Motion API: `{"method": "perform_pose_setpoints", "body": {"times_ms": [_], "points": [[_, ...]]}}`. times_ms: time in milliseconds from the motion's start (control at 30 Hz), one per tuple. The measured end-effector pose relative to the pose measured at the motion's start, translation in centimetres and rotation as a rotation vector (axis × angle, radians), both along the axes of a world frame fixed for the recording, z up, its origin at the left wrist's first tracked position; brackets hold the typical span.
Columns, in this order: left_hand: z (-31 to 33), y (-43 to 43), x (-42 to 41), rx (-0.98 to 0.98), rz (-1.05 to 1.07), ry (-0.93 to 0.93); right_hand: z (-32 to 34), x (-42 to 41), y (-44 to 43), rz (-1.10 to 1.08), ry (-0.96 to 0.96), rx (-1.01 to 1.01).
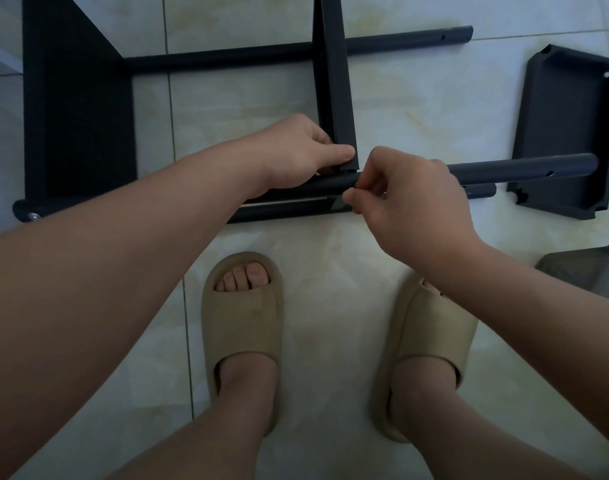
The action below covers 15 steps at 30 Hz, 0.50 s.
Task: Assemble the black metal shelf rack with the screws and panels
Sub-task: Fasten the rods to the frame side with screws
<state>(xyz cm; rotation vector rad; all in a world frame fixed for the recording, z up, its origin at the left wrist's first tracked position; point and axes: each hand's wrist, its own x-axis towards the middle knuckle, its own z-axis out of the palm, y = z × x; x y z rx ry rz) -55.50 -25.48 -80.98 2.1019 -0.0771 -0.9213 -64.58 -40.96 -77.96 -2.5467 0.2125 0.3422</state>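
Screwing comes next, we judge: left hand [296,150] grips the middle panel [334,81], right hand [410,195] pinches something small against the pole [521,166].

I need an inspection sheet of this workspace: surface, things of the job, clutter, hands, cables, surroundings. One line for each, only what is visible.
Surface: pale glossy floor tiles with dark grout lines.
Job's things: partly built black metal rack frame lying on the floor; round dark metal tube held across it; middle black panel standing on edge; loose black metal shelf panel lying at right.
Clutter: grey object at right edge, unclear.
Hands: left hand has its grip on the middle panel's corner; right hand pinches something small at the tube, not identifiable.
Cables: nothing seen.
Surroundings: beige slippers on both feet.
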Motion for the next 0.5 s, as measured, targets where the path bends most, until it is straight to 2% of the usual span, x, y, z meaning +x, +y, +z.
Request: {"method": "perform_pose_setpoints", "body": {"times_ms": [133, 267, 333, 500], "points": [[0.0, 0.1, 0.0, -0.012, -0.008, -0.003, -0.1, -0.2, 0.1, 0.102, -0.077, -0.074], [0.1, 0.0, -0.1, -0.014, -0.003, 0.007, -0.8, -0.7, -0.5, 0.175, -0.219, -0.031], [0.3, -0.1, -0.2, -0.004, 0.003, 0.008, -0.8, -0.5, -0.8, 0.185, -0.264, -0.074], [0.4, -0.1, -0.3, -0.013, 0.017, 0.014, -1.1, 0.5, -1.8, 0.171, -0.124, -0.166]]}}
